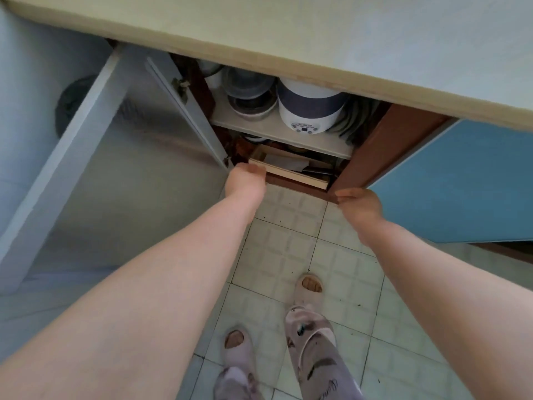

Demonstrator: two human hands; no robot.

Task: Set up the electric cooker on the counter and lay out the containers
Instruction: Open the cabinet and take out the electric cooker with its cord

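Note:
The electric cooker (pixel 310 108), white with a dark blue band and a button panel low on its front, stands on the upper shelf (pixel 259 129) of an open cabinet under the counter (pixel 317 30). Left of it sit stacked containers (pixel 248 93) with clear lids. My left hand (pixel 245 180) is curled at the lower corner of the pale left cabinet door (pixel 187 111). My right hand (pixel 360 203) grips the edge of the blue right cabinet door (pixel 461 180). Both doors stand open.
A flat cardboard box (pixel 288 168) with papers lies on the lower level. Plates (pixel 356 116) stand on edge right of the cooker. A further pale door (pixel 66 157) hangs open at the left. My slippered feet (pixel 308 287) stand on the tiled floor.

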